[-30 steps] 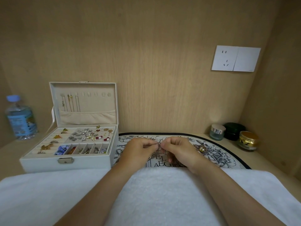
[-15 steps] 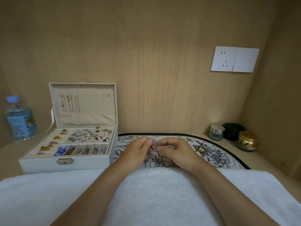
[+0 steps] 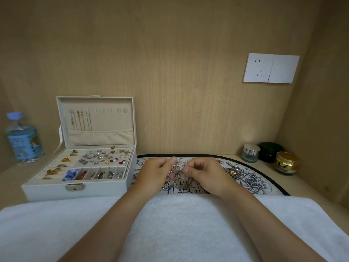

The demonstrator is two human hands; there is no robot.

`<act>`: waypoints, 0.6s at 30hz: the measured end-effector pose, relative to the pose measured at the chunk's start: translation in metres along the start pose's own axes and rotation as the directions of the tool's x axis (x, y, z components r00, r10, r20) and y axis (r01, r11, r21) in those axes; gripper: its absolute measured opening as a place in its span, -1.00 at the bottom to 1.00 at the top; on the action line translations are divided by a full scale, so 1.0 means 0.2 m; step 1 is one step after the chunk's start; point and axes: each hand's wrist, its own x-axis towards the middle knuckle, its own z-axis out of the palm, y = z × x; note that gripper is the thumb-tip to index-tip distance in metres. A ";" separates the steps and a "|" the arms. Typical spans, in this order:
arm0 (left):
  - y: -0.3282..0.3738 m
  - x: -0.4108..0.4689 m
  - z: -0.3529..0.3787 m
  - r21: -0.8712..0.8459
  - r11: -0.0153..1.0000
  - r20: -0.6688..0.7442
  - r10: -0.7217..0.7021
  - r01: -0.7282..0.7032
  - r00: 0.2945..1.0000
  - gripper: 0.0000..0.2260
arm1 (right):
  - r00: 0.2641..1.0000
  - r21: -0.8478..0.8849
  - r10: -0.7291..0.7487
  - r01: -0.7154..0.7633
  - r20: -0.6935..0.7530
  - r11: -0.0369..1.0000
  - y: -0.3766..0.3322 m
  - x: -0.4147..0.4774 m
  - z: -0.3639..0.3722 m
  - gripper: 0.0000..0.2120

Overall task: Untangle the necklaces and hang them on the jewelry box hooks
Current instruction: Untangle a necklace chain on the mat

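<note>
Fingers (image 3: 170,161) of the left hand (image 3: 154,173) and right hand (image 3: 204,174) were curled, both pinching a silver necklace (image 3: 174,169) over the floral mat (image 3: 255,179). Its chunky oval links ran from the fingertips down toward the left wrist. Left of the mat, the white box (image 3: 81,193) stood open.

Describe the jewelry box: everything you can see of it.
The jewelry box is off-white, leather-like and rectangular, and sits open on the wooden desk left of the floral mat. Its lid stands upright. The beige lining carries a row of hooks, the leftmost few holding thin chains that hang down to a fabric pocket. The tray holds gold brooches, earrings and small front compartments. A metal clasp sits on the front wall. The white towel meets its base.
</note>
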 end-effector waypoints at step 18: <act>0.00 -0.01 0.01 -0.190 0.981 0.064 0.057 -0.044 0.996 -0.94 | 0.996 0.191 0.086 -0.088 0.017 0.978 -0.03 -0.03 0.02 -0.92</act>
